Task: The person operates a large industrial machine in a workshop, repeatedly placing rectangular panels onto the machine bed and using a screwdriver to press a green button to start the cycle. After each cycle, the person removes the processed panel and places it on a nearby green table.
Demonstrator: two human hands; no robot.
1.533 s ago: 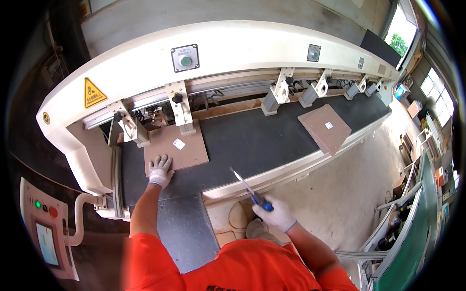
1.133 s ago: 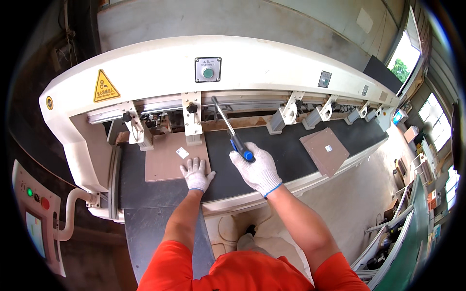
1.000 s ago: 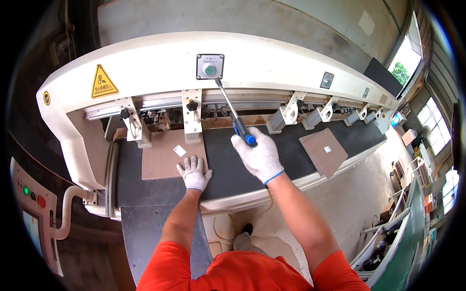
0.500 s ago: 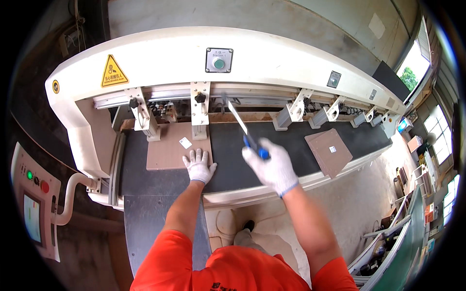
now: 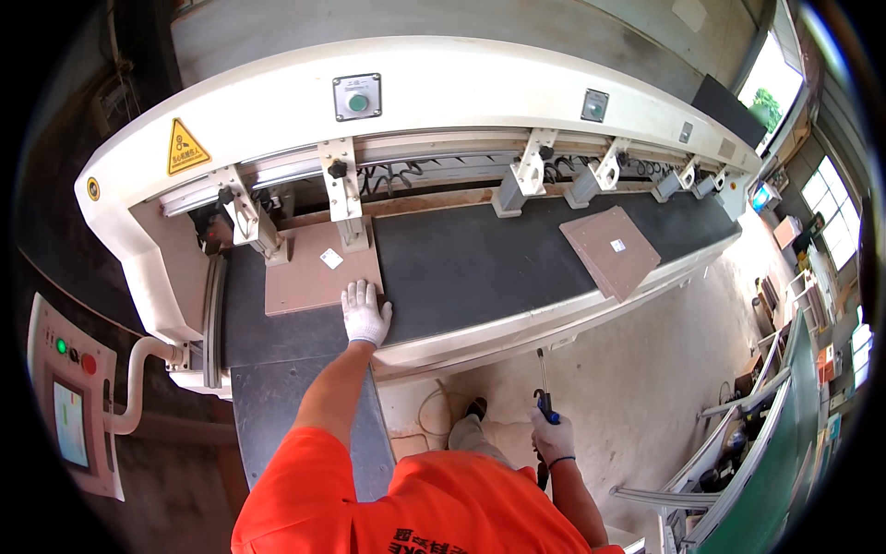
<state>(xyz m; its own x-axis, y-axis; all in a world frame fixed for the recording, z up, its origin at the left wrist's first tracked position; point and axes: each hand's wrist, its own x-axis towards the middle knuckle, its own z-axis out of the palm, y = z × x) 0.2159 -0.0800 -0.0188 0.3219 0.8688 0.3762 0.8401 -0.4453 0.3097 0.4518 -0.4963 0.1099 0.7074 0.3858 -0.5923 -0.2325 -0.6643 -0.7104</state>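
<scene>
My left hand, in a white glove, lies flat with fingers stretched over the near right corner of a brown board. The board bears a small white label and lies under two clamp posts of the machine. My right hand, also gloved, is closed round a blue and black air blow gun with a long thin metal nozzle. It hangs low at my right side, off the machine's front edge, with the nozzle pointing away from me.
The long white machine beam carries green push buttons and further clamp posts. More brown boards lie stacked on the black bed to the right. A control panel stands at far left, a green-topped rack at lower right.
My right hand has swung the blow gun down from above the bed to my right side. My left hand stays at the board's corner. The whole view has shifted slightly.
</scene>
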